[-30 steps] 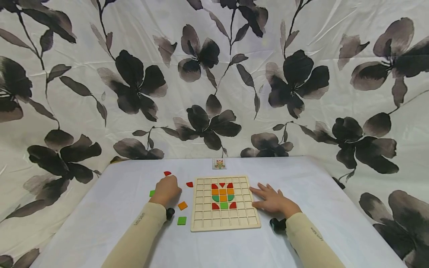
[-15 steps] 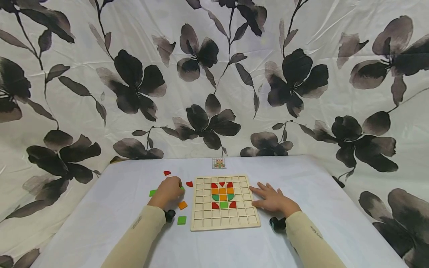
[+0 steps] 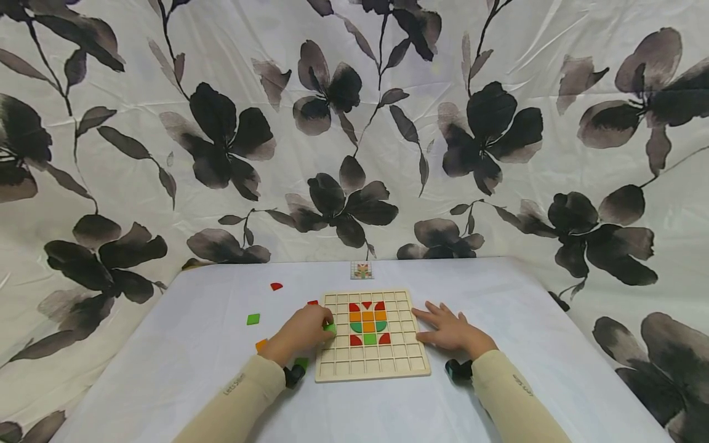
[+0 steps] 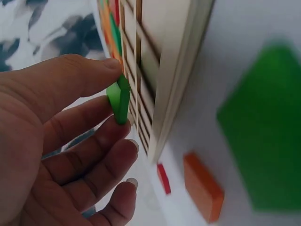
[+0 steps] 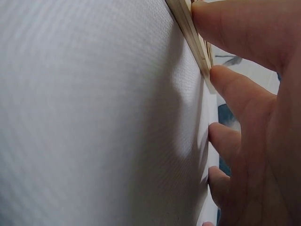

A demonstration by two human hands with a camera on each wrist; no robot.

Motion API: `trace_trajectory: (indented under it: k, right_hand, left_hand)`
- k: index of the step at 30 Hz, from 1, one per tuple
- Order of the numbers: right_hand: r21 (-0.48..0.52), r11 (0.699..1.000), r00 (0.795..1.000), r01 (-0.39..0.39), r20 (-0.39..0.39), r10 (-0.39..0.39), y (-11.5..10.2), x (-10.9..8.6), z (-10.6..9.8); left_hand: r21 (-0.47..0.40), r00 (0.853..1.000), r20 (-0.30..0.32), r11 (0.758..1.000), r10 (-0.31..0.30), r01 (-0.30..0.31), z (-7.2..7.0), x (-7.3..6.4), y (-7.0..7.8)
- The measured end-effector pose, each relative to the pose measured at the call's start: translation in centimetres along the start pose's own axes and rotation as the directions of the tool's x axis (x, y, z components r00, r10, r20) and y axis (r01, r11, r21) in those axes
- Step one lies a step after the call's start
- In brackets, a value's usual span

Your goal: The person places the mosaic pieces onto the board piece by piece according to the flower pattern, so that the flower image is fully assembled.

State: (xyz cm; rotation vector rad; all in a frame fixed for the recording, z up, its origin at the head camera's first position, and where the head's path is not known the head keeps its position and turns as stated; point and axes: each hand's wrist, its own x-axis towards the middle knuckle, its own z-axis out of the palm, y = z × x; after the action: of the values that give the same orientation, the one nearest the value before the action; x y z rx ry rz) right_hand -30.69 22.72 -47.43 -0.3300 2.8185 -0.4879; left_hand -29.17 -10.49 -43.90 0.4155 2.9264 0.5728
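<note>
My left hand (image 3: 301,332) pinches a green square tile (image 4: 120,100) between thumb and fingers, over the left edge of a wooden grid board (image 3: 371,363). On the board, red, orange and green pieces form a pattern, with an orange tile (image 3: 368,327) at its middle and a light green tile (image 3: 370,339) below. My right hand (image 3: 454,332) lies with spread fingers at the board's right edge. In the right wrist view its thumb (image 5: 235,23) and index finger (image 5: 235,87) touch the board's rim.
Left of the board lie a green tile (image 3: 253,319), a red quarter-round piece (image 3: 276,287) and an orange tile (image 3: 261,346). Another green tile (image 3: 301,362) shows beside the left wrist, and a red piece (image 3: 312,303) behind the left hand. A small pattern card (image 3: 362,270) is at the table's far edge.
My left hand has picked up the green tile from the table and carried it right to the board's left edge. My right hand stays in place.
</note>
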Motion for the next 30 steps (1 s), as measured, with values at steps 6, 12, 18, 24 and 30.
trace_trajectory:
  k: [6, 12, 18, 24, 30]
  right_hand:
    - [0.006, 1.000, 1.000, 0.006, 0.006, -0.006, 0.0, 0.0, 0.0]
    - [0.004, 1.000, 1.000, 0.008, 0.003, -0.008, 0.0, -0.1, 0.0]
    - [0.001, 1.000, 1.000, 0.003, 0.004, -0.003, -0.2, -0.2, -0.1]
    - [0.002, 1.000, 1.000, 0.002, 0.003, -0.002, -0.3, -0.3, -0.2]
    - [0.007, 1.000, 1.000, -0.007, 0.002, 0.007, -0.4, -0.4, -0.2]
  left_hand:
    - [0.033, 0.994, 0.012, 0.993, 0.109, -0.109, 1.0, -0.3, 0.9]
    - [0.000, 0.992, 0.016, 0.992, 0.129, -0.129, 1.5, -0.1, 1.2]
    - [-0.024, 0.989, 0.024, 0.989, 0.148, -0.147, 1.7, 0.0, 1.2]
    - [0.070, 0.980, 0.017, 0.978, 0.197, -0.197, 1.9, -0.2, 1.4]
    - [0.139, 0.971, 0.003, 0.961, 0.240, -0.238, 1.9, -0.7, 1.8]
